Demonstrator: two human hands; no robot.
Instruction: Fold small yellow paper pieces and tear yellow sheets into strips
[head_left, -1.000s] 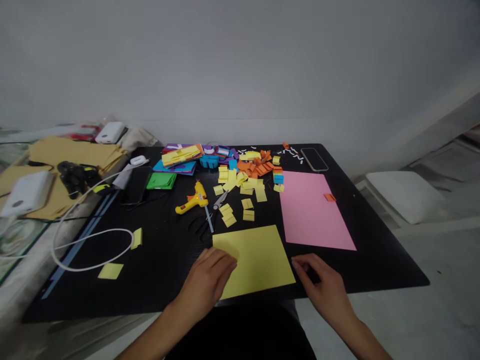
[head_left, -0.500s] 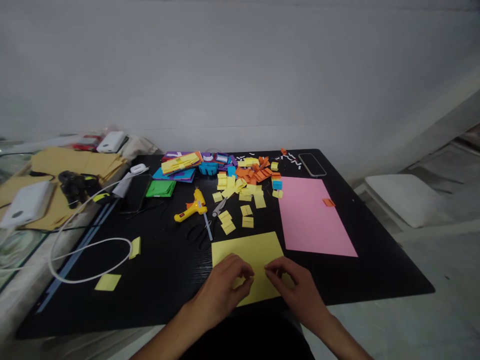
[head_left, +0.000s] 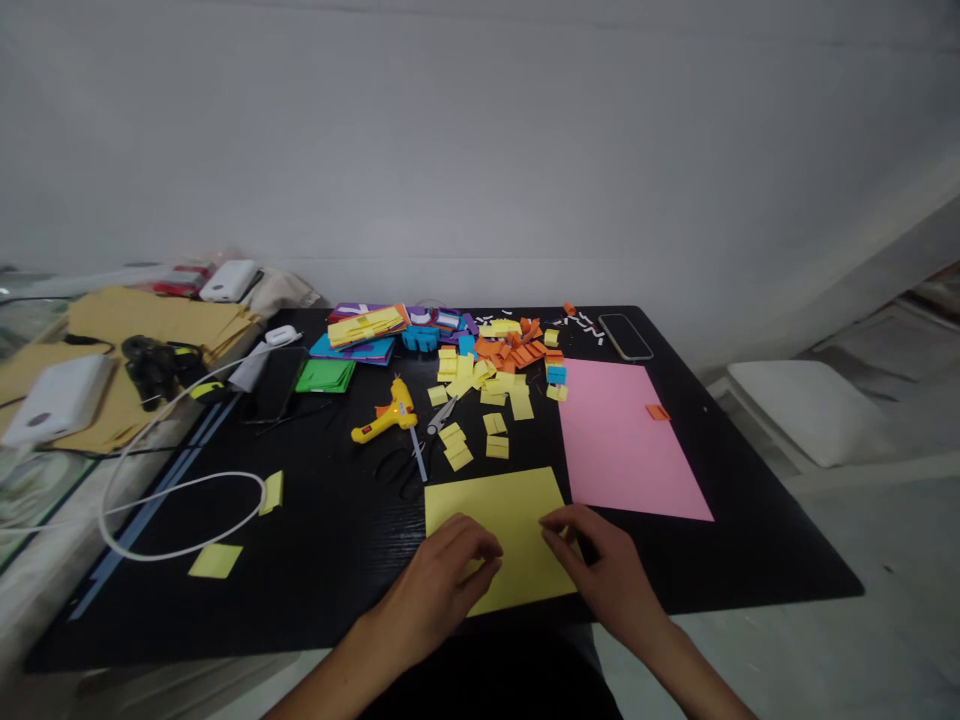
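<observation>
Against a pale grey wall [head_left: 450, 150], on a black tabletop [head_left: 345, 560]: two bare hands at work over a flat yellow sheet [head_left: 517, 520], close to the tabletop's front edge. Left hand [head_left: 442, 575] over the left part of the yellow sheet, fingers curled, thumb and forefinger a little apart, with nothing visible in the gap. Right hand [head_left: 611, 570] at the right edge of the yellow sheet, thumb and forefinger nearly meeting, likewise with no visible hold. Impossible to tell from this angle whether touching the paper or just above.

Just beyond the yellow sheet, folded yellow pieces [head_left: 456, 446]; farther beyond, a heap of orange pieces [head_left: 517, 350]. Beyond and left of the yellow sheet, a yellow glue gun [head_left: 390, 415] near scissors [head_left: 442, 415]. Right of the yellow sheet, a pink sheet [head_left: 622, 440] bearing an orange piece [head_left: 658, 412]. Well left of the yellow sheet, a looped white cable [head_left: 150, 558].

Best handled, judging by such thin, flat paper, with light fingertips on opposite edges and an even, gentle pull, to avoid creasing. Wise, too, to keep wrists low and steady, to slide rather than snatch, and to stay clear of the scissors and the loose folded yellow pieces just beyond the yellow sheet.
</observation>
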